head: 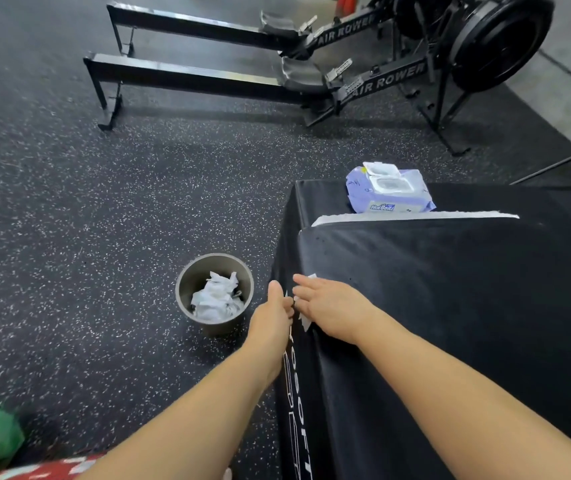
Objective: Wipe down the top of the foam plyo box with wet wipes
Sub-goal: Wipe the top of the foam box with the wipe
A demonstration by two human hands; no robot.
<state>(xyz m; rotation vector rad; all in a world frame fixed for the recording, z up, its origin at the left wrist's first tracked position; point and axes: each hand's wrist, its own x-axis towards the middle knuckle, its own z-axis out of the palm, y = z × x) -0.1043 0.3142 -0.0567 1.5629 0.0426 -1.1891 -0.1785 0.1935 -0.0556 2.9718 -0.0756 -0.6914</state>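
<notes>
The wet wipe point(305, 323) lies on the near-left part of the foam plyo box point(450, 306) top, right at its left edge. It is mostly covered. One white corner shows past the fingertips and a larger flap shows on the near side of the hand, so its long axis runs roughly along that edge, near to far.

The right hand point(332, 310) lies palm down on the wipe with its fingers straight and close together, pointing toward the left edge. Its forearm reaches in across the box top from the lower right.

The left hand point(272, 317) is just off the box at the same edge, turned thumb side up, with the thumb pointing away from the person. Its fingers meet the wipe at the edge, but I cannot tell whether they pinch it or only touch it.

The box top is black and its left edge runs away from the person. White lettering runs along its left side face.

Beyond the top a pale strip point(415, 216) crosses the box, and past it, on a lower black block point(318, 199), sits a purple pack of wet wipes point(389, 192) with its lid flipped open.

On the speckled rubber floor point(104, 220) just left of the box stands a round bin point(187, 282) holding crumpled used wipes point(216, 299). Two air rowers point(190, 77) stand farther off.
</notes>
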